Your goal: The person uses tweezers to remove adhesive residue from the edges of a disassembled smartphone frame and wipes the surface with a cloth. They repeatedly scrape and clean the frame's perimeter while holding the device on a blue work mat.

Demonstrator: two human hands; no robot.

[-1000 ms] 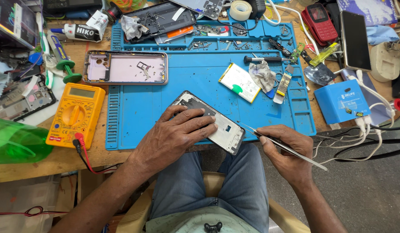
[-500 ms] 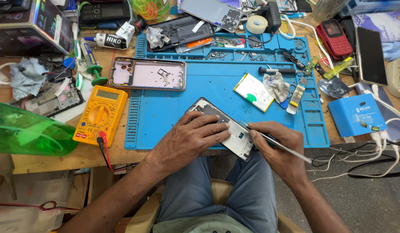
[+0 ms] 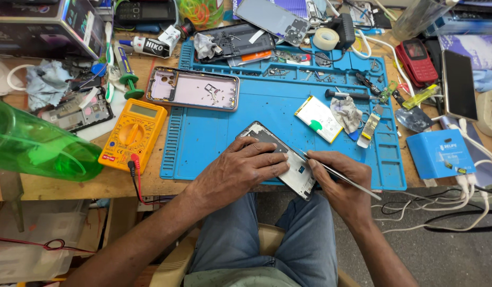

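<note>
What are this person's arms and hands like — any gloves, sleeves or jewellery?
Both arms are bare as far as the picture shows: no sleeves in view. The left hand and right hand wear no gloves, and no rings, watch or bracelet can be seen. Nothing is strapped or taped to them.

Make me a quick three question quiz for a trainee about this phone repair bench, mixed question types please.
1. True or false: the left hand presses down the opened phone.
2. What does the right hand hold: A tweezers, B a hammer, C a cup?
3. Fill in: the yellow multimeter lies to the ____ of the blue mat.

Key: 1 true; 2 A; 3 left.
</note>
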